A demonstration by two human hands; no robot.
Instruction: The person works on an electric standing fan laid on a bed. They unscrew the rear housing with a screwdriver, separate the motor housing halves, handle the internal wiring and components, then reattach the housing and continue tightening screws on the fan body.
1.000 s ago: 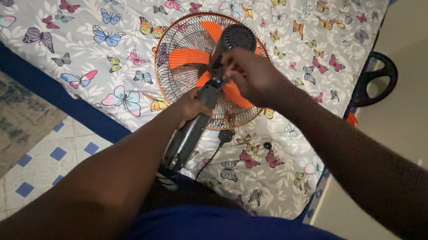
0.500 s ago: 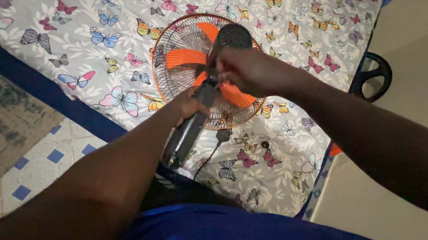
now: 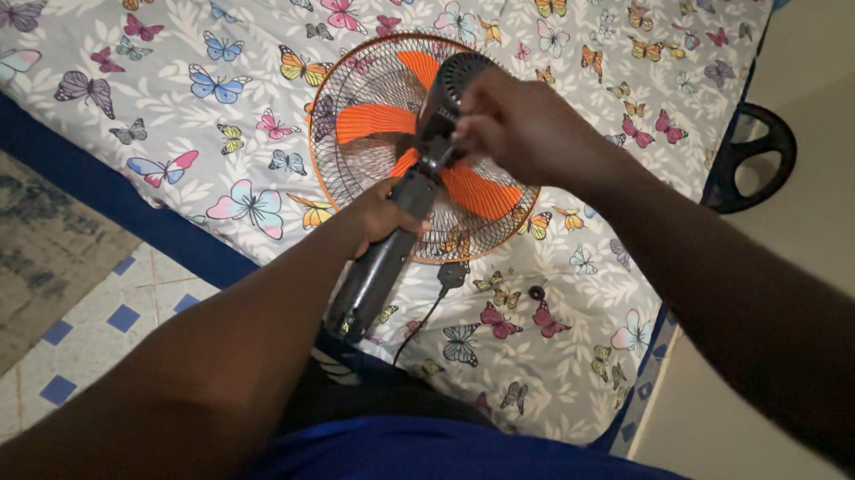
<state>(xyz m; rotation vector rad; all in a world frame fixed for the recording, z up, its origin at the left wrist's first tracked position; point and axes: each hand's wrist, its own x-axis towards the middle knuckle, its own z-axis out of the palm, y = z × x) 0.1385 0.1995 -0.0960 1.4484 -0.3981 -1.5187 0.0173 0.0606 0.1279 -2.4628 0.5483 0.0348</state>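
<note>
Left hand [image 3: 384,217] clenched around dark grey plastic fan pole [image 3: 377,267], right hand [image 3: 516,126] pinching the joint below black motor housing [image 3: 453,83], orange-bladed wire-caged fan [image 3: 375,126] lying on butterfly-print bedsheet [image 3: 158,81]

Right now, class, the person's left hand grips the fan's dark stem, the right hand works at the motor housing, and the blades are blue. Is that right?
Not quite. The head view shows the blades are orange. The left hand, stem, right hand and motor housing are as stated.

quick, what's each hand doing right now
Left hand: closed around the fan's dark stem.
Right hand: fingers pinched at the joint behind the fan motor.
</note>
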